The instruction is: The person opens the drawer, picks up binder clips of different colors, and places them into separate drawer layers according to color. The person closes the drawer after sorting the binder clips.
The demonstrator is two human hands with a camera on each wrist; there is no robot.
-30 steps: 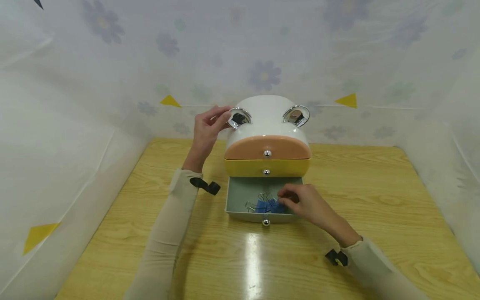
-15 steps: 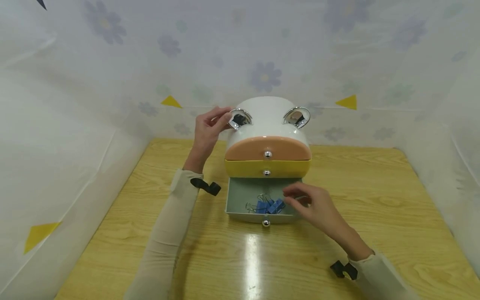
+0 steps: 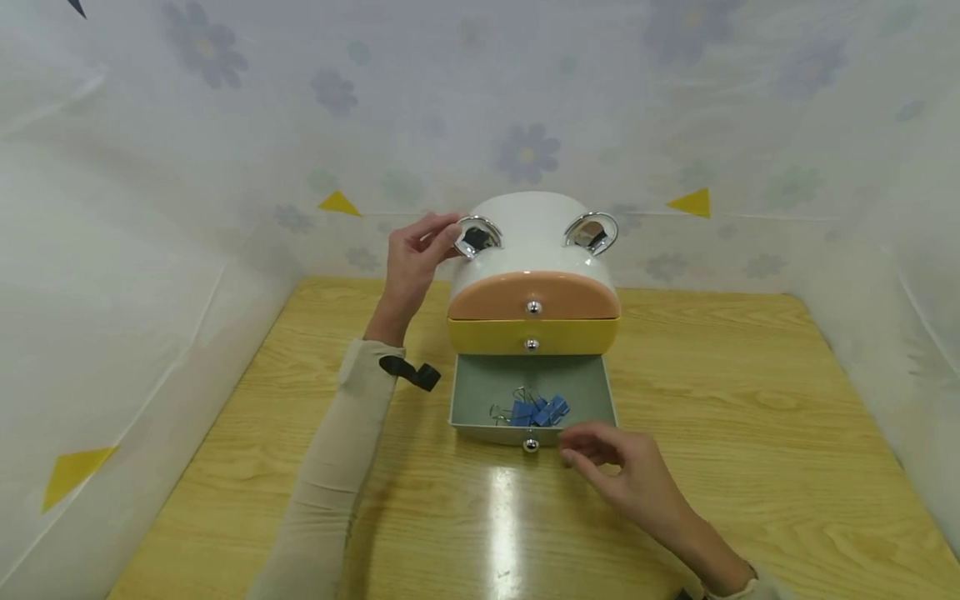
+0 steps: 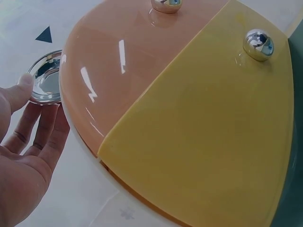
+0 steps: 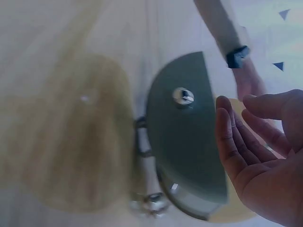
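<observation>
A white cabinet (image 3: 528, 229) with chrome ears stands at the back of the wooden table (image 3: 750, 417). Its peach drawer (image 3: 534, 293) and yellow drawer (image 3: 532, 333) are closed. The grey bottom drawer (image 3: 487, 379) is pulled out, with several blue binder clips (image 3: 538, 410) lying in it. My left hand (image 3: 448, 233) pinches the left chrome ear (image 3: 477, 235), thumb on its rim in the left wrist view (image 4: 45, 78). My right hand (image 3: 576, 452) hovers empty just in front of the drawer's knob (image 3: 531, 445), fingers loosely bent. The right wrist view shows that palm (image 5: 255, 156) beside the drawer front (image 5: 184, 142).
Flower-printed plastic sheeting (image 3: 150, 250) walls in the table on the left, back and right. Bare wood lies in front of the drawer and on both sides of the cabinet. A second chrome ear (image 3: 591, 232) sits at the cabinet's right.
My right hand has drawn back out of the open drawer toward me, leaving the binder clips inside. The left hand has stayed on the chrome ear.
</observation>
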